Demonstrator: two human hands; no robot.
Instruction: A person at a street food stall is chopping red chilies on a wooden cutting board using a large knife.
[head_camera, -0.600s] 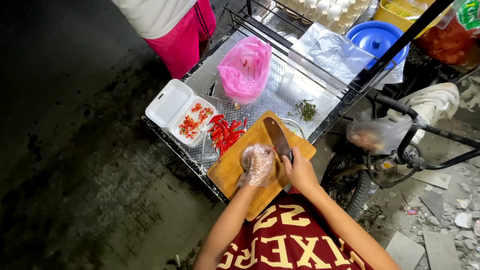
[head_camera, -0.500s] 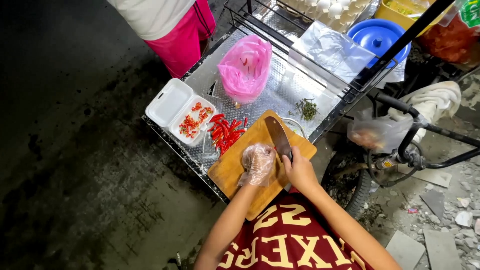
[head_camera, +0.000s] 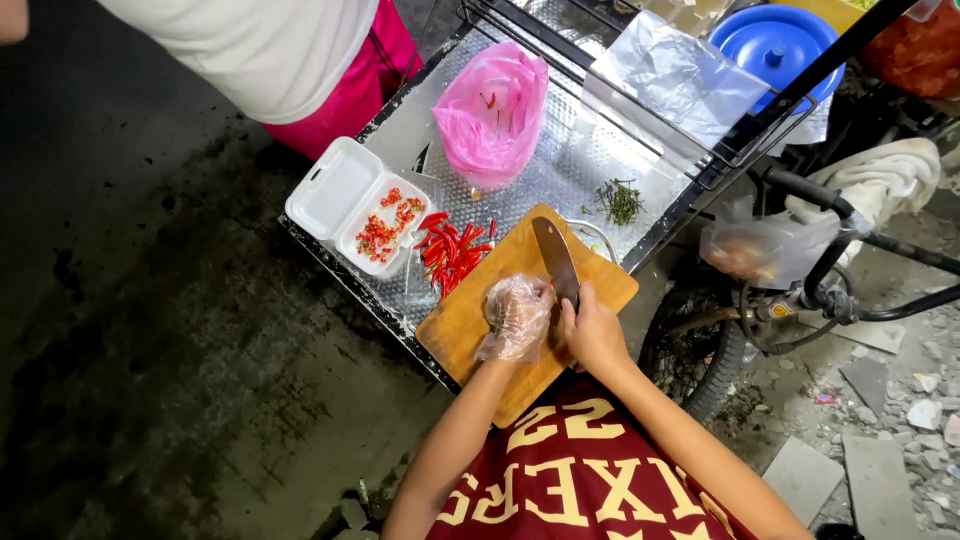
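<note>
Head view, only one. Right hand (head_camera: 592, 335) wrapped closed round handle of cleaver (head_camera: 556, 260), blade pointing to 11 o'clock over wooden cutting board (head_camera: 470, 320). Left hand (head_camera: 518, 318) in clear plastic glove, fingers curled down on board just beside blade at 9 o'clock, likely pinning something small for the cut; held item hidden under glove, can't tell what. Pile of whole red chilies (head_camera: 450, 252) at 10 o'clock off board edge, within reach. White foam box (head_camera: 345, 205) farther at 10 o'clock, open, holding chopped chili bits. Pink plastic bag (head_camera: 492, 110) at 12 o'clock. Green stems (head_camera: 618, 200) at 1 o'clock. Blue lid (head_camera: 775, 45) far at 1 o'clock. Another person's pink garment (head_camera: 350, 85) at 11 o'clock.
</note>
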